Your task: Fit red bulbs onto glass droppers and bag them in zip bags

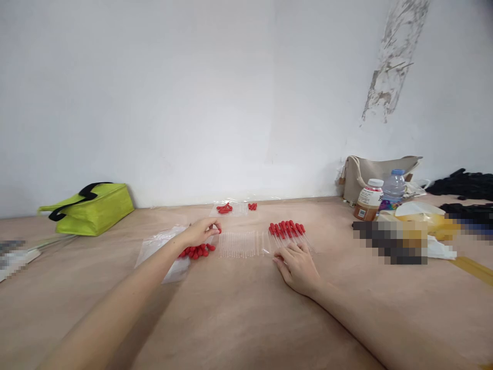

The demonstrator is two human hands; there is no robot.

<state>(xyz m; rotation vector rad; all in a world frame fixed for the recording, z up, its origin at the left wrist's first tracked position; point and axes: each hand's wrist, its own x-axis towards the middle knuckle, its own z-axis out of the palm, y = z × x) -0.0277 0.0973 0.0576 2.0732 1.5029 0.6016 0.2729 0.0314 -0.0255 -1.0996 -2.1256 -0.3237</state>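
Observation:
My left hand [200,233] pinches a small red rubber bulb [220,230] at the upper left end of a row of thin clear tubes [239,245]. Whether that bulb sits on a tube is too small to tell. Loose red bulbs [198,252] lie on a clear plastic bag [154,248], just below my left wrist. On the right, my right hand [296,264] rests palm down with bent fingers over the lower ends of several droppers [287,229], clear tubes topped with red bulbs. Its fingertips partly hide the tubes, and I cannot make out anything gripped.
Further back lies a clear bag [241,209] with two clusters of red bulbs. A lime-green bag [96,208] stands at left. To the right are a beige bag [381,172], a brown drink bottle [368,200], a clear bottle [394,187] and yellow packaging [419,211]. A wall borders the table.

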